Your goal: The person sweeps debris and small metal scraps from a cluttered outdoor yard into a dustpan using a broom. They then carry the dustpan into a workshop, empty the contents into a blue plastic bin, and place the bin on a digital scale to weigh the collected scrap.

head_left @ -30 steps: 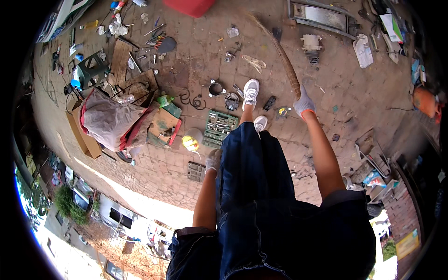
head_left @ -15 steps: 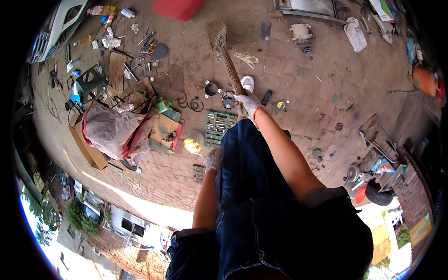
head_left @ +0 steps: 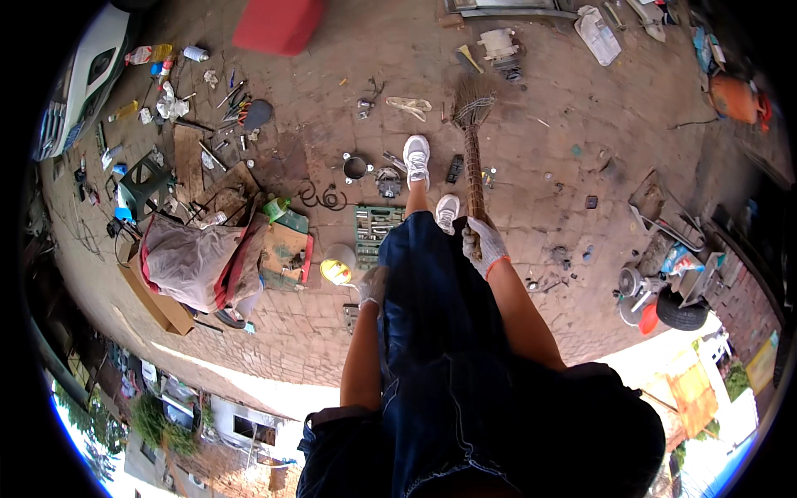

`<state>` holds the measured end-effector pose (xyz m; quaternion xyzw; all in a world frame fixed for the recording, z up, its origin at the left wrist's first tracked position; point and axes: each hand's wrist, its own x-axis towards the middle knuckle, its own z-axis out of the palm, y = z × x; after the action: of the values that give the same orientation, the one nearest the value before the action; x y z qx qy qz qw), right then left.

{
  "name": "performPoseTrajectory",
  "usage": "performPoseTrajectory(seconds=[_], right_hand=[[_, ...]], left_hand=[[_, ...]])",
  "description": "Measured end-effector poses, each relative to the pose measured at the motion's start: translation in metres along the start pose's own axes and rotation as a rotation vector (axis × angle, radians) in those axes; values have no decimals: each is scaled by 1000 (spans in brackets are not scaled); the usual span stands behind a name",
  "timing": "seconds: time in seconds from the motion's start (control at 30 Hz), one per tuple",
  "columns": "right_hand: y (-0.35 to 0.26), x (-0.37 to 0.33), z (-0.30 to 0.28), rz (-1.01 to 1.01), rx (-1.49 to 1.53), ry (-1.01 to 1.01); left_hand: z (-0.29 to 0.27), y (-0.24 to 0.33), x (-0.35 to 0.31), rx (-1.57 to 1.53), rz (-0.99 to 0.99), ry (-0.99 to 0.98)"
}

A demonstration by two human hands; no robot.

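My right hand (head_left: 485, 247), in a pale knitted glove, is closed round the handle of a twig broom (head_left: 473, 170). The broom reaches away from me, its bristles fanned low over the brick floor. Beside my left thigh is my left hand (head_left: 372, 286), also gloved, with its fingers mostly hidden. Close to it stands a pale bucket-like container (head_left: 337, 270) with a yellow patch. A thin whitish strip runs from the container toward that hand; I cannot tell whether the hand grips it.
A green socket-tool case (head_left: 378, 228) lies open ahead of my left hand. Metal parts (head_left: 388, 182), a ring (head_left: 355, 168) and a dark hose (head_left: 322, 197) lie nearby. A cloth-covered heap (head_left: 195, 253) stands left, a tyre (head_left: 682, 312) far right. A red object (head_left: 279, 23) is ahead.
My right hand and the broom have swung to the right, and the bristles now lie right of my feet. My second shoe has come into sight. My left hand stays beside my thigh.
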<state>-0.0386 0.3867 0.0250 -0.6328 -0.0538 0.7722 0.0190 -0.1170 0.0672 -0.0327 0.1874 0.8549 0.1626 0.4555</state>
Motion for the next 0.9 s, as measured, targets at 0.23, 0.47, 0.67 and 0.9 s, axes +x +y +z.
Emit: performPoseTrajectory(seconds=[0.23,0.47,0.67,0.9], right_hand=[[-3,-58,14,86,180,-178],[-15,32,78,108,293,-347],[16,17,55,73,-154,-220],[47,46,-26,75,-213,-18]], left_hand=[[10,-17,7,-393,-191,-6],[-7,-14,16,-553,-445,-2],[-3,-35,6,-9,63,-22],[10,-6,-9,186,160,-6]])
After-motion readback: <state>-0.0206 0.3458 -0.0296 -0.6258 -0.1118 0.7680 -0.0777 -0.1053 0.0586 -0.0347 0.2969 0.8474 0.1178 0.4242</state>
